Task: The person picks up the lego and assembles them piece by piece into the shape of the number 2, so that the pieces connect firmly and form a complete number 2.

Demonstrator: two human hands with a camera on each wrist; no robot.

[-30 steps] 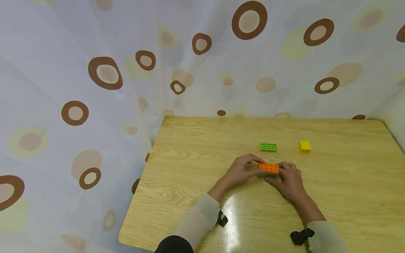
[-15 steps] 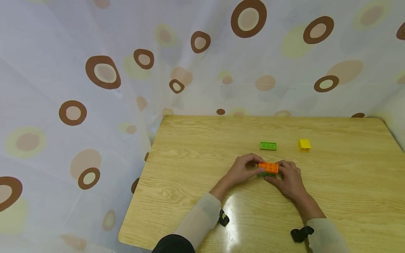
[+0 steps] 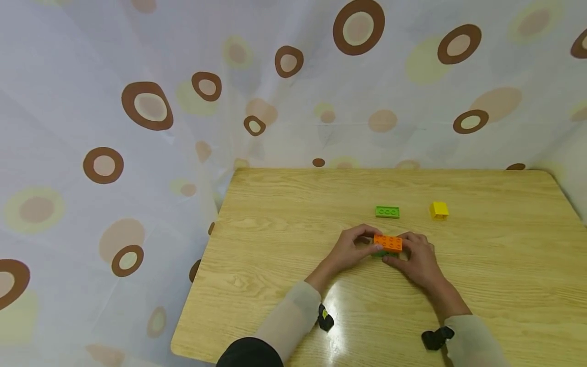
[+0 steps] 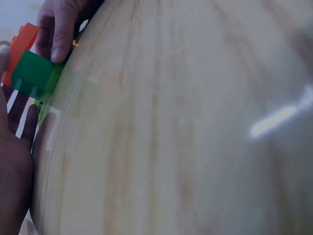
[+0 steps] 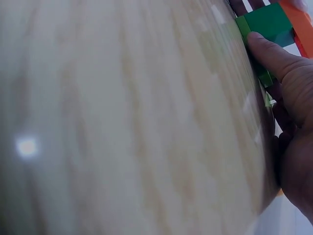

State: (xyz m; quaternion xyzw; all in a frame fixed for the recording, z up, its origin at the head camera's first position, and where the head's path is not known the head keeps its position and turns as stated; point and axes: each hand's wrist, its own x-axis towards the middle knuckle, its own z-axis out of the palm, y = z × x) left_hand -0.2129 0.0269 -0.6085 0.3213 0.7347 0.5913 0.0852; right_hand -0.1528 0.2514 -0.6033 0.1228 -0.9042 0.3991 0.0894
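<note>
Between both hands is a small stack of toy building bricks. On top sits an orange brick (image 3: 388, 243) with studs facing up. Under it, a dark green brick (image 4: 32, 73) rests over a light green layer (image 4: 54, 79) close to the tabletop. The left hand (image 3: 350, 248) pinches the orange brick at its left end, thumb in front and fingers behind. From the right, the right hand (image 3: 419, 260) grips the lower green part, its thumb (image 5: 269, 53) pressing on the front. Whether orange and green are fully joined, I cannot tell.
Behind the hands a light green flat brick (image 3: 387, 212) lies on the wooden table (image 3: 275, 214). A yellow brick (image 3: 438, 210) stands to its right. A patterned curtain (image 3: 302, 102) hangs behind and left of the table.
Both hands keep their hold on the stack, with hardly any movement. The whole head view has shifted slightly.
</note>
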